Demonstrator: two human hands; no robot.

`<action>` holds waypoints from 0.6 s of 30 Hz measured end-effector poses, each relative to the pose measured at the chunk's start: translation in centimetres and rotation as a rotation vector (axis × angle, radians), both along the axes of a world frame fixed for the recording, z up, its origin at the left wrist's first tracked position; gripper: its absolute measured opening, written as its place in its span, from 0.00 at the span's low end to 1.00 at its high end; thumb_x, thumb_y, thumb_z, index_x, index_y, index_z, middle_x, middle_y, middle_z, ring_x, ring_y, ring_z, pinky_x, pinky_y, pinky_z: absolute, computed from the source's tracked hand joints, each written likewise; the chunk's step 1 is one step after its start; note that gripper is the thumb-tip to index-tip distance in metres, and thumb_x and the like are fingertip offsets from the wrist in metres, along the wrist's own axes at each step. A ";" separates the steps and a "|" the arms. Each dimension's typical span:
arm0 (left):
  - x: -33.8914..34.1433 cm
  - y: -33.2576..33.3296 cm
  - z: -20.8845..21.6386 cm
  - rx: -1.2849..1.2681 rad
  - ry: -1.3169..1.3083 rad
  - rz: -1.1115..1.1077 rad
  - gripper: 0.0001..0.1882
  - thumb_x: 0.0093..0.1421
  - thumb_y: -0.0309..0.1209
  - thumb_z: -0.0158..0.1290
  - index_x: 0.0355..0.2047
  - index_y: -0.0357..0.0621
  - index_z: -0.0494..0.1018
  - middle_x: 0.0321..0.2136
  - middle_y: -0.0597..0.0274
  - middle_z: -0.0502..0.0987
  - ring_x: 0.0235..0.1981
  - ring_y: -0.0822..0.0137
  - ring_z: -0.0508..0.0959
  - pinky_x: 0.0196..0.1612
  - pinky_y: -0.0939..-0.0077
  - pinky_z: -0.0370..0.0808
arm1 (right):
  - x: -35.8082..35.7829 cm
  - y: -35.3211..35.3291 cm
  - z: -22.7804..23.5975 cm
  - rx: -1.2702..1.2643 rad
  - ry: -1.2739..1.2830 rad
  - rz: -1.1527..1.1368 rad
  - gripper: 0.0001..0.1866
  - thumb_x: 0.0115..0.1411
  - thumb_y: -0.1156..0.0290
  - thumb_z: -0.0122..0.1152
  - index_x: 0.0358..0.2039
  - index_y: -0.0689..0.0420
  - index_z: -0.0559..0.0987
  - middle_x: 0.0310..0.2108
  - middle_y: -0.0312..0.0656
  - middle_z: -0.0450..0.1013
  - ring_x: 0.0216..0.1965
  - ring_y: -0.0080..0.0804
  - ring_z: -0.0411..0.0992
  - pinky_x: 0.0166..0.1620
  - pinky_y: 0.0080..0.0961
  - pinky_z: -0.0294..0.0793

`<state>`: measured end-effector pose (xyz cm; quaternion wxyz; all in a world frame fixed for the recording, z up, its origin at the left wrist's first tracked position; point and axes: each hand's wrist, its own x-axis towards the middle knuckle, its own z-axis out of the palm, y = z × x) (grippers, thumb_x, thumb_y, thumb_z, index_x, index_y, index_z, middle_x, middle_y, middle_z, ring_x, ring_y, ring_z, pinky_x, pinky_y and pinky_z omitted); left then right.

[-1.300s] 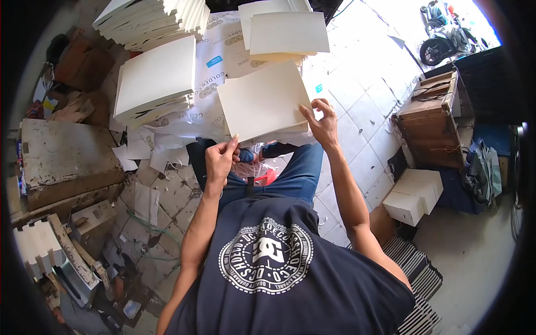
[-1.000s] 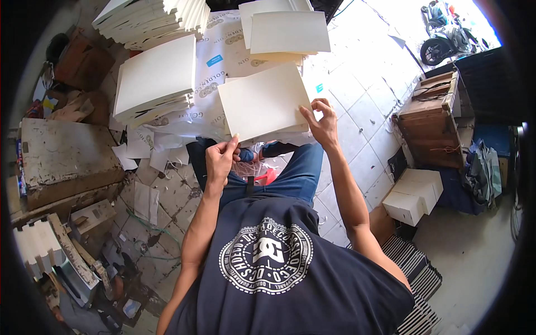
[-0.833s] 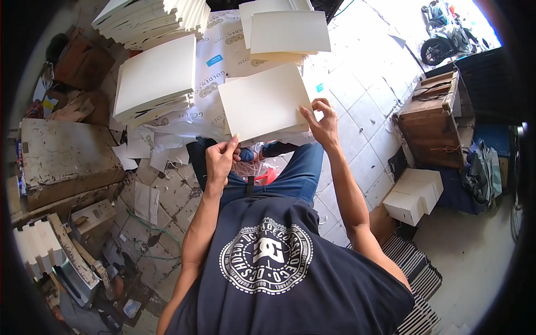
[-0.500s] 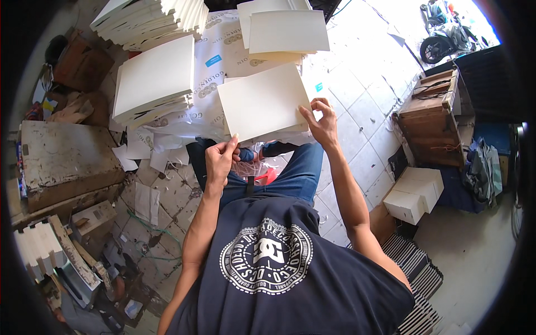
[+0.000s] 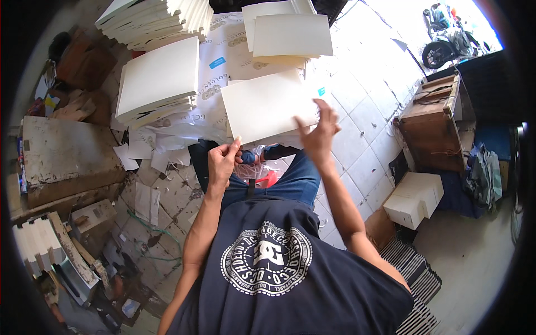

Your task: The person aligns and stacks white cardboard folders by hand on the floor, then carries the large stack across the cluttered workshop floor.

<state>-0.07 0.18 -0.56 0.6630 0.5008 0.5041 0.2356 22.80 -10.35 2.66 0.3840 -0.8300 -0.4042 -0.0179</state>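
Note:
A cream rectangular sheet [image 5: 267,106] of paper or thin card lies slightly tilted at the near edge of the work surface [image 5: 228,46], which is covered in white printed wrapping. My left hand [image 5: 221,164] pinches its near left corner, thumb on top. By the sheet's right edge, my right hand [image 5: 321,134] is raised with thumb and fingers apart, holding nothing. Left of the sheet stands a stack of cream folded sheets [image 5: 159,75]. Behind it, another pile of cream sheets [image 5: 296,34] lies spread at the far right of the surface.
A tall fanned stack [image 5: 148,25] stands at the back left. On my left are a worn box [image 5: 72,156] and bundled blocks of paper [image 5: 39,245]. To the right are a wooden cabinet [image 5: 430,131], a cream block stack [image 5: 413,198] and a motorcycle [image 5: 441,47] outside.
My right hand has let go of the sheet's right edge, opened its fingers and moved slightly toward me. My left hand keeps its pinch on the near left corner.

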 end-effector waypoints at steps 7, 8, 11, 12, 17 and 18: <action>0.0 -0.2 -0.8 0.041 -0.043 -0.017 0.18 0.62 0.40 0.59 0.24 0.36 0.78 0.19 0.67 0.76 0.19 0.79 0.71 0.23 0.84 0.67 | -7.5 -1.4 -2.3 -0.267 -0.206 0.479 0.42 0.55 0.54 0.64 0.66 0.59 0.62 0.70 0.43 0.55 0.72 0.34 0.48 0.67 0.56 0.24; -0.1 -0.1 -0.6 0.044 -0.042 -0.010 0.18 0.62 0.40 0.59 0.24 0.36 0.78 0.19 0.67 0.76 0.19 0.79 0.71 0.23 0.84 0.67 | -5.3 -2.7 -2.9 -0.276 -0.162 0.428 0.43 0.55 0.54 0.63 0.67 0.60 0.61 0.70 0.44 0.55 0.72 0.35 0.48 0.67 0.56 0.22; -0.1 -0.2 0.3 0.024 -0.095 -0.024 0.17 0.62 0.39 0.59 0.23 0.38 0.78 0.19 0.68 0.76 0.19 0.80 0.71 0.23 0.85 0.66 | -0.6 -5.3 -2.1 -0.410 -0.186 0.243 0.50 0.54 0.48 0.67 0.68 0.61 0.57 0.71 0.53 0.50 0.73 0.43 0.45 0.68 0.59 0.34; -0.1 -0.2 1.2 -0.008 -0.104 -0.035 0.17 0.62 0.39 0.59 0.23 0.38 0.77 0.19 0.68 0.75 0.19 0.80 0.71 0.23 0.85 0.66 | -0.1 -5.4 -1.1 -0.456 -0.150 0.207 0.52 0.52 0.45 0.69 0.68 0.61 0.57 0.70 0.54 0.49 0.73 0.44 0.45 0.67 0.60 0.38; 0.7 -2.2 8.1 -0.052 -0.211 -0.055 0.17 0.64 0.42 0.56 0.31 0.39 0.77 0.24 0.66 0.76 0.23 0.78 0.74 0.28 0.83 0.69 | -5.1 0.3 4.8 -0.134 -0.203 0.499 0.36 0.52 0.55 0.69 0.59 0.56 0.71 0.57 0.53 0.69 0.64 0.42 0.62 0.64 0.51 0.56; 1.0 -2.8 8.3 -0.043 -0.210 -0.057 0.17 0.64 0.42 0.56 0.31 0.39 0.77 0.24 0.66 0.76 0.23 0.78 0.74 0.28 0.83 0.69 | -4.7 1.9 4.9 -0.041 -0.188 0.663 0.28 0.54 0.62 0.68 0.55 0.56 0.74 0.51 0.50 0.75 0.59 0.41 0.69 0.61 0.47 0.62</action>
